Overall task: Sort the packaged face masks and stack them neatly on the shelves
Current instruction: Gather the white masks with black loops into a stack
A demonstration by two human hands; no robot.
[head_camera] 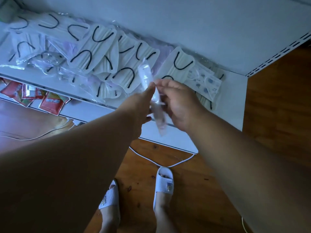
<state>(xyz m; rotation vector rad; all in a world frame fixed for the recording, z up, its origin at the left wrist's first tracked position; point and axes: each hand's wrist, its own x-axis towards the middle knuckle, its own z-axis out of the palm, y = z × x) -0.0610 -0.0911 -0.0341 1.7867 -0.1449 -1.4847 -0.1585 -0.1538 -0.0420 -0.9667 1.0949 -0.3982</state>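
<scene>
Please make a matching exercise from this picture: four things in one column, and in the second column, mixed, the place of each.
Things:
1. clear mask packet
2. patterned mask packet
3. red packets
4. white cable

Places:
A. on the wooden floor, in front of the slippers
B. on the lower shelf, at the left
C. on the mask shelf, near its right end
D. held between the left hand and the right hand

Pairs: 1-D, 2-C, 3-B, 4-A

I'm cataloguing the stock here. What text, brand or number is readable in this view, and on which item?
Red packets on the lower shelf: white characters, too blurred to read.
Patterned mask pack: blue motifs only, no legible words.
White mask packs: no text visible.
Slippers: small emblem, unreadable.
</scene>
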